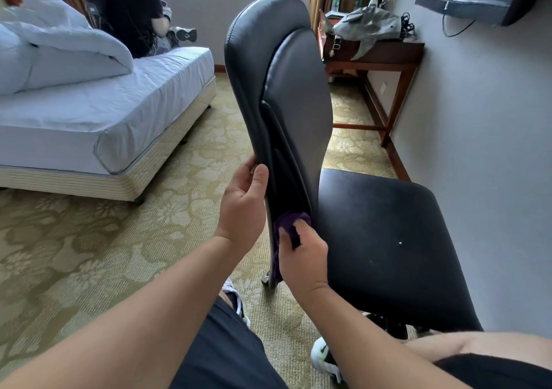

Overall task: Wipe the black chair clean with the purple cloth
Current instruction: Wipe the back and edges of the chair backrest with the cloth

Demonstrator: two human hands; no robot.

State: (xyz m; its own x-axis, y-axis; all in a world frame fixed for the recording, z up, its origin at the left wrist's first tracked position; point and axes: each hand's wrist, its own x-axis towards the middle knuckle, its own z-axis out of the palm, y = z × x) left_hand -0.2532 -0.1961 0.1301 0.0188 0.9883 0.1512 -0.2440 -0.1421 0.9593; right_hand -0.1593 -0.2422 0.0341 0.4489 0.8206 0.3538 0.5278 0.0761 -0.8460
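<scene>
The black chair (301, 90) stands in the middle of the view, its tall padded backrest seen edge-on and its flat seat (385, 239) reaching to the right. My left hand (245, 206) grips the backrest's near edge at its lower part, thumb in front and fingers wrapped behind. My right hand (301, 257) holds the bunched purple cloth (288, 227) and presses it against the bottom of the backrest, where it meets the seat. Part of the cloth hangs down along the chair's metal frame.
A bed (98, 114) with white bedding fills the left, and a person sits at its far end. A dark wooden desk (379, 57) with bottles and a grey bag stands behind the chair by the right wall. Patterned carpet (89, 239) covers the floor. My shoes are below.
</scene>
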